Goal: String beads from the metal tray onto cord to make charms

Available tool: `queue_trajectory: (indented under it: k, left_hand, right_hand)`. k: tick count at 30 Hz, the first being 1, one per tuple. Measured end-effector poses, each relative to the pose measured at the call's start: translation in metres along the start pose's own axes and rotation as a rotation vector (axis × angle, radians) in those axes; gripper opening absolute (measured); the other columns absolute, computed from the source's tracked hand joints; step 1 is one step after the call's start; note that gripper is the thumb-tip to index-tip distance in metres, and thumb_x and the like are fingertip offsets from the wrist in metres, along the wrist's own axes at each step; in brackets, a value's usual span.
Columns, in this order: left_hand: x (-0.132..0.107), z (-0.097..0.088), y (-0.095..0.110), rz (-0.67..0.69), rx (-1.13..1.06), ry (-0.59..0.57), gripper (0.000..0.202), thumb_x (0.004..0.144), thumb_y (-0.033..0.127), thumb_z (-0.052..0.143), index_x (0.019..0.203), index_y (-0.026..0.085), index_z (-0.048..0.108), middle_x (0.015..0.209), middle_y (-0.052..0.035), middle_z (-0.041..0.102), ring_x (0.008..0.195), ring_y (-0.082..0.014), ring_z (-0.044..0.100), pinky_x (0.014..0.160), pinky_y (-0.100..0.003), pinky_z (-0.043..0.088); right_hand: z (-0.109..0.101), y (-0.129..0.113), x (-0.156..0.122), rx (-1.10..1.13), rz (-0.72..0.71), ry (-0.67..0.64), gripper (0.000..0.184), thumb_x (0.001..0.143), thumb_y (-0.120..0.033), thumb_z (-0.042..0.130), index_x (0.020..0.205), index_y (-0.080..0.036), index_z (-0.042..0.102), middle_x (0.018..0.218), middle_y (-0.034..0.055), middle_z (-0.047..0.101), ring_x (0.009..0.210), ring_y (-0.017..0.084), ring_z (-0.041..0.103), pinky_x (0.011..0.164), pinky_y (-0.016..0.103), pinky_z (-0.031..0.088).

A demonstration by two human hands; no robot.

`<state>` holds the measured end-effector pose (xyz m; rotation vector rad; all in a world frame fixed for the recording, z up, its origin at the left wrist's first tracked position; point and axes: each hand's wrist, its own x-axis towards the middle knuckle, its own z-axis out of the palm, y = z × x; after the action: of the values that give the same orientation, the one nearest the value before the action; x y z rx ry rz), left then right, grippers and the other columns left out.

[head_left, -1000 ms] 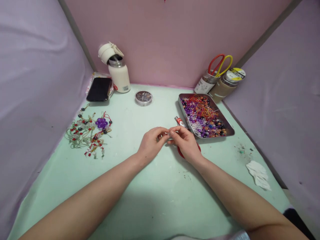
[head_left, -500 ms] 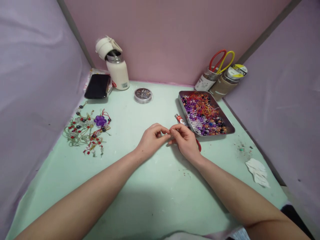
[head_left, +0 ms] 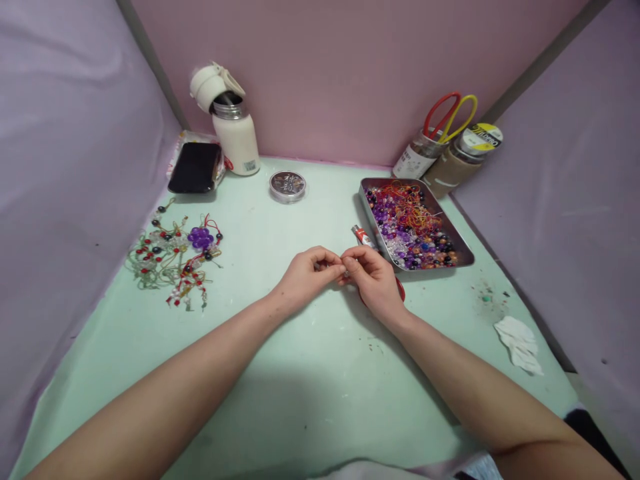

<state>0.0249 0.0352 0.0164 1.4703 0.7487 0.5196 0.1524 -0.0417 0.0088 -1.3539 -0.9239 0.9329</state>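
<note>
My left hand [head_left: 314, 275] and my right hand [head_left: 371, 277] meet fingertip to fingertip above the middle of the table. Both are closed in a pinch. A tiny pale, shiny bit shows between the fingertips, too small to name. Under and behind my right hand lie a red-handled tool [head_left: 401, 289], mostly covered, and a red-and-white lighter [head_left: 362, 235]. Just beyond it stands a metal tin [head_left: 463, 261] of loose purple, clear, black and orange beads with tangled red and orange cord.
Beaded cords [head_left: 157, 257] with a purple bead flower [head_left: 201, 238] lie left. Behind are a phone [head_left: 195, 167], an open cream bottle [head_left: 237, 143] and a round spool [head_left: 287, 185]. At right stand jars [head_left: 455, 170], one holding red and yellow handles, and a crumpled tissue [head_left: 519, 345].
The camera view has shifted slightly. My fingers have moved a little, still pinched together, and a pale bit now shows between them.
</note>
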Motion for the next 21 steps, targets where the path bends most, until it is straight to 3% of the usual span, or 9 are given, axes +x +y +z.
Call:
queue_trajectory:
  k: [6,9,13,15,18,21]
  left_hand:
    - [-0.001,0.000,0.003,0.014,-0.088,-0.044,0.012,0.077,0.028,0.059,0.075,0.016,0.057,0.072,-0.0023,0.063,0.072,-0.0140,0.060,0.072,-0.030,0.048]
    - [0.002,-0.002,-0.001,0.040,-0.093,0.031,0.011,0.078,0.028,0.058,0.077,0.017,0.057,0.075,-0.0005,0.059,0.072,-0.0117,0.055,0.070,-0.026,0.046]
    - [0.006,-0.005,-0.009,0.028,-0.223,0.183,0.013,0.078,0.032,0.058,0.080,0.020,0.053,0.074,0.0027,0.053,0.058,-0.0072,0.046,0.057,-0.023,0.041]
    - [0.007,-0.006,-0.011,0.026,-0.285,0.195,0.015,0.078,0.033,0.059,0.081,0.020,0.053,0.073,0.0031,0.052,0.055,-0.0065,0.044,0.055,-0.022,0.040]
    - [0.008,-0.005,-0.013,0.022,-0.305,0.162,0.015,0.078,0.032,0.061,0.082,0.019,0.056,0.072,0.0026,0.054,0.058,-0.0070,0.048,0.059,-0.023,0.042]
    - [0.009,-0.004,-0.015,0.009,-0.340,0.142,0.018,0.079,0.033,0.062,0.087,0.017,0.060,0.083,-0.0022,0.062,0.071,-0.0095,0.057,0.069,-0.025,0.047]
  right_hand:
    - [-0.001,0.002,0.002,0.033,-0.011,-0.004,0.012,0.082,-0.035,0.063,0.084,-0.024,0.059,0.073,-0.0017,0.061,0.062,0.012,0.059,0.060,0.027,0.052]
    - [-0.001,0.002,0.003,0.027,-0.003,0.011,0.013,0.081,-0.034,0.063,0.084,-0.023,0.057,0.071,-0.0017,0.061,0.062,0.012,0.059,0.060,0.027,0.051]
    - [-0.001,0.000,0.003,-0.077,-0.006,-0.004,0.014,0.081,-0.033,0.063,0.077,-0.020,0.057,0.066,-0.0016,0.060,0.059,0.011,0.055,0.058,0.025,0.047]
    - [-0.002,0.000,0.003,-0.096,-0.012,-0.011,0.015,0.081,-0.033,0.062,0.076,-0.020,0.057,0.066,-0.0018,0.059,0.058,0.010,0.054,0.057,0.025,0.046]
    - [-0.002,0.001,0.003,-0.086,-0.017,-0.006,0.015,0.082,-0.034,0.061,0.077,-0.020,0.057,0.069,-0.0016,0.060,0.059,0.010,0.054,0.059,0.026,0.047]
    - [-0.003,0.004,0.004,-0.073,-0.035,0.009,0.015,0.083,-0.035,0.061,0.079,-0.020,0.057,0.072,-0.0012,0.060,0.061,0.011,0.055,0.060,0.026,0.048]
